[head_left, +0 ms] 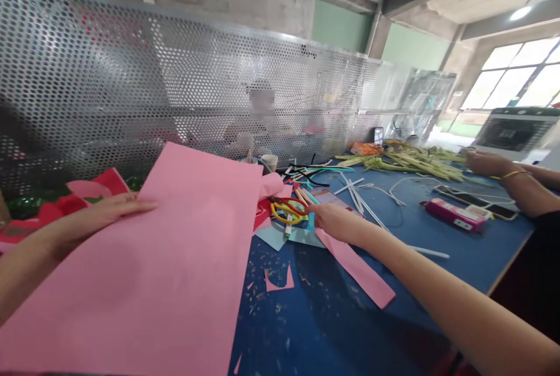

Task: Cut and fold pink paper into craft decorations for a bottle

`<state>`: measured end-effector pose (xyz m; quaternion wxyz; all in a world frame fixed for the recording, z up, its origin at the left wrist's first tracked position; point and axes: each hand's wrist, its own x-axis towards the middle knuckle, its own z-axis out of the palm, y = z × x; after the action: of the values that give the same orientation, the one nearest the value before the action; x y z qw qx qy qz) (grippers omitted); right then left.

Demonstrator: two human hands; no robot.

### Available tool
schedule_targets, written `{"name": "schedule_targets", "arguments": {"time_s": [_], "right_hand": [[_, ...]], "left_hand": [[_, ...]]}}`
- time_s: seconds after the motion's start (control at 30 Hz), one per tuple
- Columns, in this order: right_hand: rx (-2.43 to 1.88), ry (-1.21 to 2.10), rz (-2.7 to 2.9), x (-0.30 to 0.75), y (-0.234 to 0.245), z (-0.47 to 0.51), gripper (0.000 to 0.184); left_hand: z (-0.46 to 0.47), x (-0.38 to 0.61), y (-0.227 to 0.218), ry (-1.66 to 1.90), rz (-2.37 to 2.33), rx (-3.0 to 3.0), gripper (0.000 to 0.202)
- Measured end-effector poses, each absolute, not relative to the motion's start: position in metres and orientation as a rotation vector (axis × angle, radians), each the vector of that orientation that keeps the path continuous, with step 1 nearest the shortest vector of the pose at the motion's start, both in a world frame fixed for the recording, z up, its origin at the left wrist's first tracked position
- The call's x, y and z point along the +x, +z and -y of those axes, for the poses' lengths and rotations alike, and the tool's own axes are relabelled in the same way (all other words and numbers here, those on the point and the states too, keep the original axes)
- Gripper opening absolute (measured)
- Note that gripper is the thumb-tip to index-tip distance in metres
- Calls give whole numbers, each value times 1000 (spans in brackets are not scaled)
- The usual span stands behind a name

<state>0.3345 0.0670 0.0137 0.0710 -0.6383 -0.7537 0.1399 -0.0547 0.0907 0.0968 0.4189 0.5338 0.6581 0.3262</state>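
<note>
A large sheet of pink paper [184, 247] stands tilted on the left, with my left hand [109, 209] closed on its upper left edge, thumb hidden behind it. My right hand [335, 221] reaches over the middle of the table, fingers curled at the handles of a pair of scissors [286, 212] with yellow and red loops. The blades are hard to make out among the clutter. Under that hand runs a pink paper strip [363, 271]. A cut pink scrap [279, 281] lies on the blue table [271, 335], and light blue paper [273, 236] is below the scissors.
Red and pink pieces [65, 206] are heaped at far left. A perforated metal screen [196, 84] borders the table. White sticks [354, 192], green-yellow husks [406, 160], a magenta package [455, 215] and a phone [476, 201] lie to the right, near another person's hand [492, 166].
</note>
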Motion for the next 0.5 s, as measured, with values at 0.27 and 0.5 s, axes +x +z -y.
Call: {"name": "schedule_targets", "arguments": {"time_s": [0.27,0.5], "right_hand": [[-1883,176,2428,322,-7,-52,22],[-1744,245,2397,332,-10,-55,17]], "left_hand": [[-103,-69,103,751,-1523,1194,41],[-112,-84,105,880,-1606,1143,42]]}}
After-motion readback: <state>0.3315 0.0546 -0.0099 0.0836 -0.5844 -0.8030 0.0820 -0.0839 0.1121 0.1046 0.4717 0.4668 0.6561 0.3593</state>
